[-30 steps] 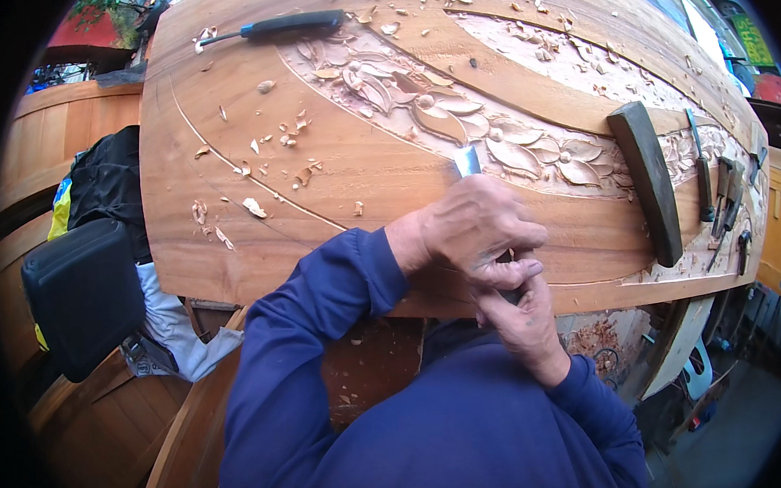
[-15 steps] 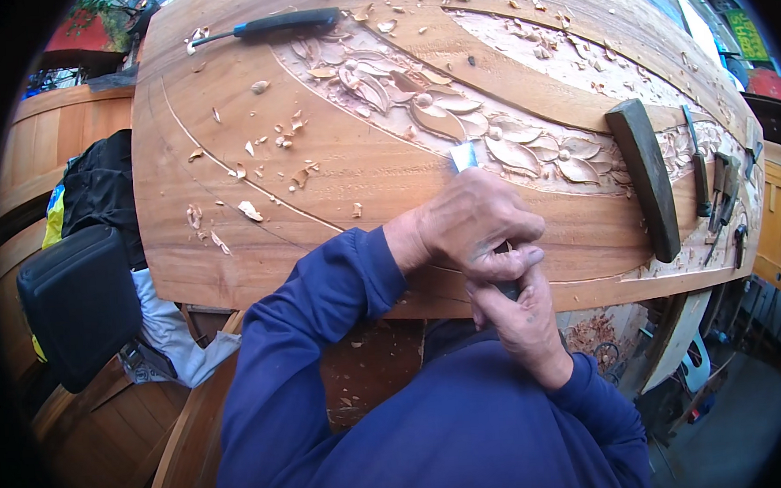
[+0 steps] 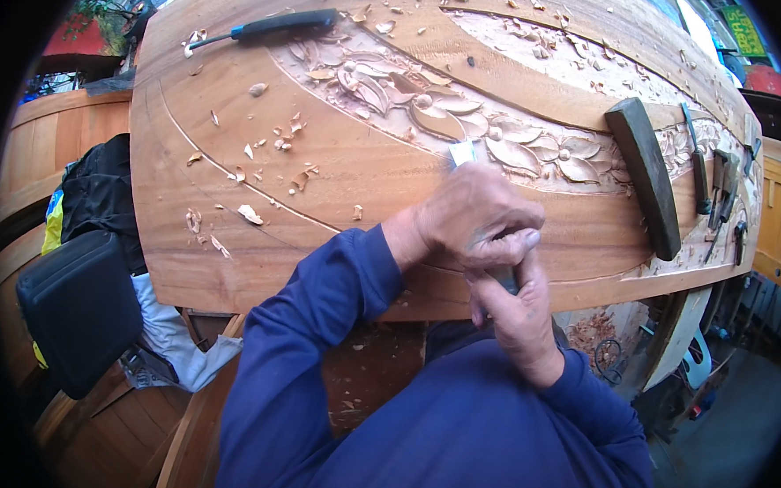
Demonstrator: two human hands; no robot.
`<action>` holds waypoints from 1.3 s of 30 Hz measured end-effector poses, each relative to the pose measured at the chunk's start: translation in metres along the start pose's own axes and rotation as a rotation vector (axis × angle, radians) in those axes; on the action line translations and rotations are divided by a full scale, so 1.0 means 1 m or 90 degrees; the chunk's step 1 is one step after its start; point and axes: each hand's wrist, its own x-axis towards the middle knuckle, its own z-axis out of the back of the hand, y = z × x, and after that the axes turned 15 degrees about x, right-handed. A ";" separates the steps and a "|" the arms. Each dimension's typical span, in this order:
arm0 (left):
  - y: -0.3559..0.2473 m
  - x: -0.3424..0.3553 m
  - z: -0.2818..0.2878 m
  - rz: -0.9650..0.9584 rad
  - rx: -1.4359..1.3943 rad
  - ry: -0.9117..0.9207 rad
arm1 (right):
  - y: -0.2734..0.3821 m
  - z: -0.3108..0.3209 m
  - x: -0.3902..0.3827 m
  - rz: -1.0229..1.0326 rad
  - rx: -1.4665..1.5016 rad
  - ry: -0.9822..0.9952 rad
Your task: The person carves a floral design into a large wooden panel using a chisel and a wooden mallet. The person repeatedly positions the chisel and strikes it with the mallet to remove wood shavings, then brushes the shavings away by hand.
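Both my hands grip one wood chisel, its flat bright blade pointing away from me at the edge of the carved leaf band. My left hand is closed around the front of the tool, slightly blurred. Behind it, my right hand wraps the dark handle, most of which the fingers hide. Under the blade lies a wooden panel with carved leaves and flowers in relief.
A dark wooden mallet block lies right of my hands. Beyond it are a slim chisel and several other carving tools. A blue-handled gouge rests at the far left. Wood shavings dot the panel. A black padded seat stands left.
My left hand and the chisel blade have shifted very slightly, with motion blur on the hand. My right hand keeps its hold, and the tools on the panel stay put.
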 end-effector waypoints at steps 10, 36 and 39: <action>0.009 -0.001 -0.010 -0.032 0.012 -0.065 | -0.007 0.019 0.008 0.333 -0.145 -0.060; 0.014 0.010 -0.006 0.054 0.102 -0.089 | -0.003 0.028 0.048 0.475 0.073 -0.102; 0.011 0.009 -0.004 0.068 0.072 -0.054 | -0.002 0.053 0.029 0.513 -0.019 -0.132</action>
